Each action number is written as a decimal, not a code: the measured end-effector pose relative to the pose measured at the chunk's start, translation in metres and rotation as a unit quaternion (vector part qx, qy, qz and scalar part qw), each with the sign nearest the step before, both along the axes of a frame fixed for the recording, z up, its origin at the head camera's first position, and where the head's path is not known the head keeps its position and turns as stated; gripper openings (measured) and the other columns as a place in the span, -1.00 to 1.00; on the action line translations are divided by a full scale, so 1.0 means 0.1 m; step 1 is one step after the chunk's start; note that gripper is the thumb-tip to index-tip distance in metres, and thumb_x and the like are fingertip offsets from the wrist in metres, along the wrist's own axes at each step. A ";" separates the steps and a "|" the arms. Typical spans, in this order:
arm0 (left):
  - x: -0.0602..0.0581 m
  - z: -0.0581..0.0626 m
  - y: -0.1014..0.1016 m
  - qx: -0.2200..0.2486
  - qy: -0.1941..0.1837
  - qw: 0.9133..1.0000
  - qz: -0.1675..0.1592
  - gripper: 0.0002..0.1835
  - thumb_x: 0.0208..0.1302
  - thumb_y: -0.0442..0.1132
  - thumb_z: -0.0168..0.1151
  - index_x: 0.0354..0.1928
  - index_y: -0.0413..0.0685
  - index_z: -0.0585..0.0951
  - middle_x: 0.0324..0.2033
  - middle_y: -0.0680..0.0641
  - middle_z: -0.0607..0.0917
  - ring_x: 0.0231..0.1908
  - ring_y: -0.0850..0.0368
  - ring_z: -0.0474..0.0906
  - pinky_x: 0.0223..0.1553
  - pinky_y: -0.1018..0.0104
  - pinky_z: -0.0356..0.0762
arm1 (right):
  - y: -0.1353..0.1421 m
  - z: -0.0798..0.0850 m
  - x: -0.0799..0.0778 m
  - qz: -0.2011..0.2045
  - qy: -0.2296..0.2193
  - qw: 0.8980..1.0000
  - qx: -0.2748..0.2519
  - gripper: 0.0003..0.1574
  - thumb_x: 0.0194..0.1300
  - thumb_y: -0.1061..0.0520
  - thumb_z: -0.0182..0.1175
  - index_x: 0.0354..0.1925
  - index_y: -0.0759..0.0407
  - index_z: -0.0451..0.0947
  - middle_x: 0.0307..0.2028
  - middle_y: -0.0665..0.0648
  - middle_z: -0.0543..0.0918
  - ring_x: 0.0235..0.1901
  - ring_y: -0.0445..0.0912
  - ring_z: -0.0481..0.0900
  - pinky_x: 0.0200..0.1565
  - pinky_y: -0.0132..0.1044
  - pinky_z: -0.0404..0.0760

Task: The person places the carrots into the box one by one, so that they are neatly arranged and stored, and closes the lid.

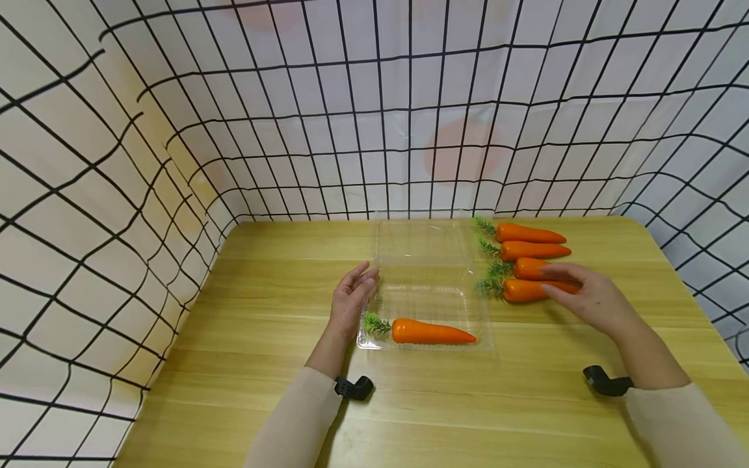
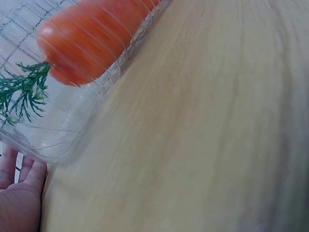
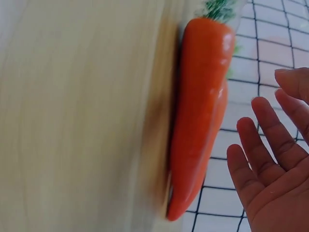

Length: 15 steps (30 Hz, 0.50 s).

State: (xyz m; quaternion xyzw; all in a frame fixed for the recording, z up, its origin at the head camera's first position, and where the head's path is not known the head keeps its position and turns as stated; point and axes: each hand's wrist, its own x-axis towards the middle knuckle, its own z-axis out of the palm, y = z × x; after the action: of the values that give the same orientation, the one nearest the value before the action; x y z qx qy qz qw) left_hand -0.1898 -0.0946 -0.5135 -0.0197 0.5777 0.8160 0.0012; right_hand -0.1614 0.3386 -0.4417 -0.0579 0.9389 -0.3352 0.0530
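Note:
A clear plastic clamshell box lies unfolded, its lid spread toward the back. One orange carrot with green leafy tops lies along the front of its base, leaves to the left. My left hand rests at the box's left edge, fingers loosely extended; in the left wrist view its fingers are by the box corner. Over the row of carrots on the right, my right hand hovers above the nearest carrot, thumb and fingers apart. The right wrist view shows that palm with nothing in it.
Behind the nearest carrot lie a second carrot, partly under my right fingers, and two more, the middle one and the farthest one. A black wire grid with white sheeting encloses the wooden table at the back and sides.

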 end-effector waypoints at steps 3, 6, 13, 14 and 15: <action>0.00 -0.02 -0.01 -0.002 0.021 1.000 -0.004 -0.49 0.41 -0.31 0.23 0.37 -0.21 0.47 0.15 -0.12 0.71 0.24 -0.05 0.62 0.29 0.17 0.55 | 0.06 -0.05 -0.02 -0.003 -0.010 1.000 0.006 -0.29 0.45 -0.26 0.19 0.36 0.11 0.47 0.36 0.38 0.48 0.32 0.38 0.36 0.18 0.33 0.42; 0.01 -0.04 -0.02 0.003 0.042 0.999 -0.010 -0.51 0.40 -0.28 0.26 0.35 -0.18 0.50 0.12 -0.08 0.73 0.20 0.00 0.65 0.26 0.23 0.57 | 0.10 -0.10 -0.04 0.003 -0.015 1.000 0.010 -0.28 0.46 -0.25 0.18 0.37 0.12 0.45 0.38 0.40 0.44 0.33 0.39 0.35 0.19 0.35 0.41; 0.00 0.00 0.00 0.013 0.006 1.000 0.001 -0.49 0.41 -0.39 0.19 0.38 -0.29 0.45 0.20 -0.26 0.66 0.29 -0.18 0.57 0.35 0.06 0.48 | 0.14 -0.18 -0.10 0.020 -0.006 0.999 0.033 -0.26 0.39 -0.29 0.25 0.34 0.09 0.50 0.37 0.43 0.44 0.36 0.42 0.30 0.24 0.42 0.31; 0.00 0.01 0.00 0.014 0.000 1.000 0.002 -0.48 0.41 -0.41 0.18 0.38 -0.30 0.43 0.22 -0.29 0.64 0.30 -0.21 0.54 0.37 0.04 0.47 | 0.13 -0.19 -0.11 0.021 -0.004 0.999 0.039 -0.25 0.38 -0.31 0.25 0.33 0.09 0.51 0.37 0.42 0.45 0.35 0.41 0.31 0.23 0.40 0.33; -0.01 0.01 0.01 0.013 -0.004 1.000 0.003 -0.48 0.42 -0.42 0.16 0.39 -0.32 0.42 0.23 -0.32 0.62 0.32 -0.23 0.53 0.38 0.03 0.45 | 0.12 -0.19 -0.11 0.021 -0.001 0.999 0.042 -0.25 0.37 -0.32 0.26 0.32 0.08 0.52 0.36 0.41 0.47 0.35 0.40 0.32 0.24 0.39 0.33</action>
State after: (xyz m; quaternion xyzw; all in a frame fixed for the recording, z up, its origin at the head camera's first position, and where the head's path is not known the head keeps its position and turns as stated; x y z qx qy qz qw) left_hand -0.1905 -0.0939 -0.5127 -0.0244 0.5673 0.8231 0.0010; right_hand -0.1726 0.3511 -0.4611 -0.0752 0.9506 -0.2947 0.0630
